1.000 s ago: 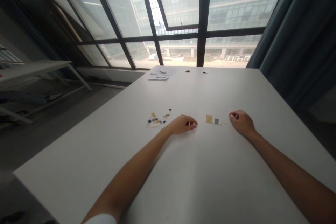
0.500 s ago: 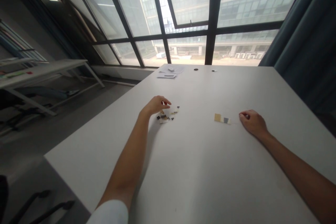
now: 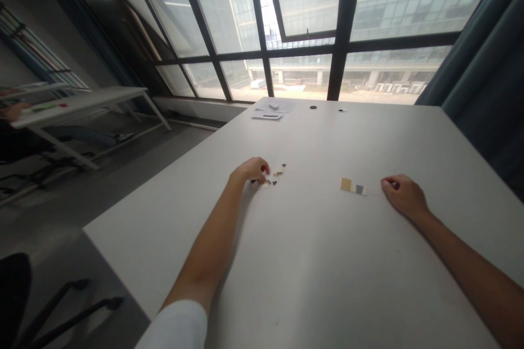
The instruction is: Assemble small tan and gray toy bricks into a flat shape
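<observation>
My left hand (image 3: 252,169) reaches down into a small scatter of building-block-like pieces on the white table (image 3: 303,251). Its fingers are bent into a pinch at the pile, and whatever lies between the tips is hidden. Just right of it lie a small dark piece (image 3: 274,182), a yellow-and-grey piece (image 3: 278,173) and another dark piece (image 3: 284,165). My right hand (image 3: 405,194) rests on the table with its fingers curled closed; their inside is out of sight. To its left, apart from it, lies a flat strip (image 3: 352,186) with yellow and dark grey sections.
Papers (image 3: 268,114) with a small white object lie at the table's far left corner. Two small dark round spots (image 3: 313,107) mark the far edge. A black chair (image 3: 20,294) stands at lower left. A person sits at another table (image 3: 102,95) at far left.
My left hand has lowered onto the pile, its fingers bending inward and covering part of it. My right hand stays beside the strip. The view has shifted slightly left.
</observation>
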A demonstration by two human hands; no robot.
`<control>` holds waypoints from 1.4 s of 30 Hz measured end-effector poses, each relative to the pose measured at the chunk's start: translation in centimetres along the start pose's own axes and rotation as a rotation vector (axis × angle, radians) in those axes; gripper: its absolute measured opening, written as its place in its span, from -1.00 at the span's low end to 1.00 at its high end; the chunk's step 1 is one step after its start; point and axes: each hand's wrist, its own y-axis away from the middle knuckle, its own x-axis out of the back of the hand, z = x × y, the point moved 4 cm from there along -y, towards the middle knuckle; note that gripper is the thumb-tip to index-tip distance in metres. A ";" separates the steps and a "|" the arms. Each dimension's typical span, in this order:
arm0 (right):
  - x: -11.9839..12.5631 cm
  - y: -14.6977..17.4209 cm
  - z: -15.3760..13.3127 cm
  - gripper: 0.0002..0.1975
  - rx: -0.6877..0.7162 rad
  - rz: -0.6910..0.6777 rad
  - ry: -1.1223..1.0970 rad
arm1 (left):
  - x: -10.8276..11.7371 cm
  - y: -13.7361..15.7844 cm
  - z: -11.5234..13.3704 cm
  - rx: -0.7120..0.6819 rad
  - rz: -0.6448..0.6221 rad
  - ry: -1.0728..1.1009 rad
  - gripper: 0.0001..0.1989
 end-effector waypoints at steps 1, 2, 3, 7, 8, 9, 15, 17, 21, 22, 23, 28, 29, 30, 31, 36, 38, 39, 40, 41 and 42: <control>0.0 0.0 0.0 -0.71 0.000 -0.001 0.001 | -0.1 0.0 0.1 -0.004 0.004 -0.006 -0.67; 0.0 0.0 0.0 -0.71 -0.001 -0.001 0.005 | -0.3 -0.1 0.3 -0.011 0.012 -0.012 -0.67; 0.0 0.0 0.0 -0.71 -0.003 -0.001 0.008 | -0.4 -0.1 0.4 -0.018 0.026 -0.020 -0.67; -0.1 0.0 0.1 -0.71 -0.007 -0.002 0.008 | -0.4 -0.4 1.1 -0.046 0.155 -0.045 -0.74; -0.1 -0.1 0.1 -0.71 -0.006 -0.005 0.008 | -0.3 -0.4 1.3 -0.053 0.188 -0.047 -0.76; -0.1 -0.1 0.1 -0.71 -0.006 -0.009 0.008 | -0.1 -0.5 1.4 -0.058 0.214 -0.048 -0.79; 0.0 -0.1 0.1 -0.70 0.000 -0.007 0.005 | 0.7 -0.1 1.0 -0.005 0.223 -0.071 -0.74; 0.0 -0.1 0.1 -0.70 0.000 -0.001 0.002 | 0.6 -0.1 0.7 0.021 0.176 -0.077 -0.68; -0.1 -0.1 0.2 -0.69 0.011 -0.004 -0.001 | -0.1 -0.3 0.4 0.058 0.089 -0.081 -0.63; -0.1 -0.1 0.2 -0.69 0.014 -0.005 0.000 | -0.3 -0.4 0.4 0.064 0.078 -0.083 -0.62; -0.1 -0.1 0.2 -0.69 0.016 -0.006 0.002 | -0.5 -0.5 0.4 0.066 0.072 -0.085 -0.63; -0.1 -0.1 0.2 -0.70 0.009 -0.009 0.004 | -0.8 -0.7 0.5 0.051 0.074 -0.082 -0.69; -0.1 -0.1 0.2 -0.70 0.007 -0.009 0.005 | -0.8 -0.7 0.4 0.048 0.075 -0.080 -0.69; -0.1 -0.1 0.2 -0.70 0.007 -0.011 0.005 | -0.7 -0.7 0.4 0.046 0.076 -0.079 -0.68; -0.1 -0.1 0.1 -0.70 0.006 -0.012 0.006 | -0.7 -0.6 0.4 0.042 0.076 -0.077 -0.68; 0.0 -0.1 0.1 -0.70 -0.001 -0.013 0.000 | -0.8 -0.7 0.4 0.023 0.077 -0.072 -0.73; 0.0 -0.1 0.1 -0.69 -0.003 -0.013 0.004 | -0.9 -0.7 0.4 0.018 0.079 -0.069 -0.74; 0.0 -0.1 0.1 -0.70 -0.004 -0.013 0.006 | -0.9 -0.7 0.4 0.015 0.080 -0.067 -0.74; 0.0 -0.1 0.0 -0.70 -0.003 -0.013 0.008 | -0.9 -0.7 0.4 0.011 0.080 -0.065 -0.74; 0.0 -0.1 0.0 -0.70 -0.002 -0.012 0.009 | -0.9 -0.7 0.4 0.007 0.081 -0.062 -0.74; 0.0 -0.1 0.0 -0.70 0.000 -0.011 0.009 | -0.9 -0.7 0.4 0.004 0.081 -0.060 -0.74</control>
